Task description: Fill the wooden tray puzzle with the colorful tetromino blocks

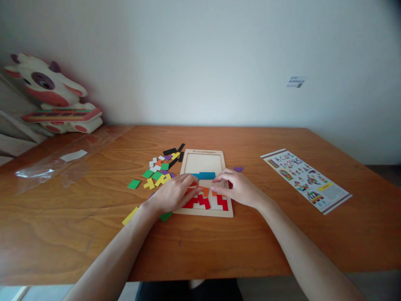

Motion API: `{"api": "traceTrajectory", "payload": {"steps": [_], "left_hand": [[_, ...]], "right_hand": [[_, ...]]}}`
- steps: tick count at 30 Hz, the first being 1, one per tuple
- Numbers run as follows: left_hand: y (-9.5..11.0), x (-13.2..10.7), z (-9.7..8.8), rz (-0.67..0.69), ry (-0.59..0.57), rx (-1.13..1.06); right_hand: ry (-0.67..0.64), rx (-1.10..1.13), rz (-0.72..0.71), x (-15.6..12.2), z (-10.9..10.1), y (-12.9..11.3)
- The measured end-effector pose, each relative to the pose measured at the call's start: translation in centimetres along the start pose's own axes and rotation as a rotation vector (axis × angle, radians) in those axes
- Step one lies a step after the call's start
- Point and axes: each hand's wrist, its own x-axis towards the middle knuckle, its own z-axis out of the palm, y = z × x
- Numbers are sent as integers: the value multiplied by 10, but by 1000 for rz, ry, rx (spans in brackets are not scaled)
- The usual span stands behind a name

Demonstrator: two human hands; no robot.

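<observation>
My left hand (177, 191) reaches over the left side of a wooden puzzle board (228, 209), its thumb and fingers apart. My right hand (238, 188) is over the board's right side, thumb and fingertips spread with a gap between them. Inside the frame, a blue piece (207, 175) lies just beyond the fingertips. An orange piece (205, 192) is near my left thumb. Several red zigzag pieces, one a red piece (204, 202) in the middle, lie at the near end. My left hand hides part of the board, and whether its fingertips touch a piece is unclear.
Loose coloured pieces lie left of the board, including a green square (134, 184) and a yellow piece (149, 184). A purple heart (238, 169) sits to the right. Farther right is a printed sheet (307, 179). Clear plastic wrapping (56, 169) and a cow-shaped toy keyboard (59, 96) are at left.
</observation>
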Motion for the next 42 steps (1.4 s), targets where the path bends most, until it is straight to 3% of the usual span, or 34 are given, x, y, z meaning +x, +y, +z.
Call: {"api": "traceTrajectory", "payload": {"steps": [4, 9, 17, 23, 36, 42], "left_hand": [[-1, -2, 2, 34, -97, -21], [-1, -3, 3, 46, -130, -7], [-1, -2, 4, 35, -129, -23], [-1, -2, 8, 9, -120, -35], [-3, -1, 1, -34, -31, 11], [-6, -1, 5, -55, -33, 70]], "right_hand": [[-121, 15, -41, -4, -9, 4], [-176, 41, -37, -4, -9, 1], [-60, -5, -130, -4, 0, -2], [-97, -115, -176, -5, 11, -13], [-151, -119, -309, -4, 8, -8], [-159, -105, -294, -4, 7, -11]]}}
